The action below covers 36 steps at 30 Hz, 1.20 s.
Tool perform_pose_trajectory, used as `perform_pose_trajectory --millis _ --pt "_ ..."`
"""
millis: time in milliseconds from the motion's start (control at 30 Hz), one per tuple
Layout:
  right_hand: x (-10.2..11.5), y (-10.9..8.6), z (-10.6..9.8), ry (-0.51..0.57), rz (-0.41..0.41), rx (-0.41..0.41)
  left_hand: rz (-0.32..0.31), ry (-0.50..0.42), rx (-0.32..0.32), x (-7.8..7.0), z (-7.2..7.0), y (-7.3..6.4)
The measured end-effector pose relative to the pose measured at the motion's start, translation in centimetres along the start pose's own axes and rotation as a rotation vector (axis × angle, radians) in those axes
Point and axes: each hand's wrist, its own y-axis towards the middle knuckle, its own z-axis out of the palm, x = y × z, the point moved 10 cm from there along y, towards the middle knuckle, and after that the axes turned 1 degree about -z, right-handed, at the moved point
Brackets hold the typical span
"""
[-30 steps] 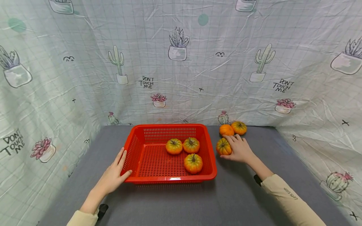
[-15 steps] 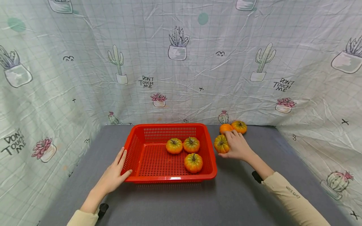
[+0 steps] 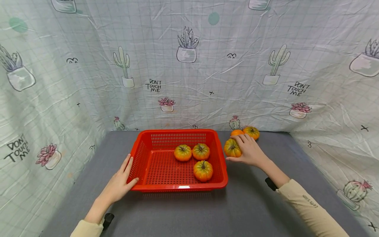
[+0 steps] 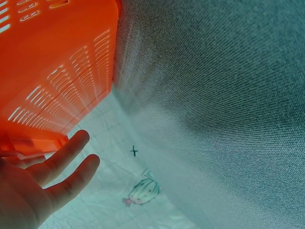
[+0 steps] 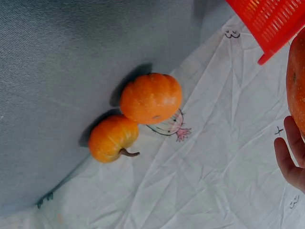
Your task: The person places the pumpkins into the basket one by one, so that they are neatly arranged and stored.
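Observation:
In the head view my right hand [image 3: 250,151] grips a small orange-green pumpkin [image 3: 232,148] just right of the red plastic basket [image 3: 180,187]. That pumpkin shows only at the right edge of the right wrist view, with fingertips [image 5: 282,155] against its side. My left hand [image 3: 116,184] rests on the basket's left rim, fingers spread and fairly straight. Inside the basket sit three pumpkins: one at the middle back [image 3: 182,153], one at the back right [image 3: 201,152] and one at the front right [image 3: 203,171].
Two more pumpkins lie at the back right of the grey table [image 3: 183,214]: a plain orange one [image 5: 150,98], partly hidden by my right hand in the head view, and a stemmed one [image 3: 251,132]. A cactus-print cloth [image 3: 189,82] hangs behind and at both sides.
My right hand has lifted the pumpkin from its spot and brought it slightly left and up, close to the basket's right rim. My left hand has stayed on the left rim.

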Motion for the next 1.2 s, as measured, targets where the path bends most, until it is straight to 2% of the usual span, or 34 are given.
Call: perform_pose_trajectory --millis 200,300,467,767,1200 --pt "1.3 0.6 -1.0 0.015 -0.099 -0.061 0.007 -0.001 -0.007 -0.2 -0.1 -0.1" --pt "2.0 1.0 -1.3 0.021 -0.126 -0.066 0.010 0.001 -0.012 -0.2 -0.1 -0.1" --pt "3.4 1.6 -1.4 0.026 -0.158 -0.042 0.005 0.002 -0.013 -0.1 -0.1 -0.1" --pt "5.3 2.4 -0.3 -0.003 -0.196 0.056 0.004 0.005 -0.014 -0.1 -0.2 0.0" --pt "8.0 3.0 -0.4 -0.041 -0.301 0.044 0.014 0.038 0.002 -0.3 -0.3 0.0"
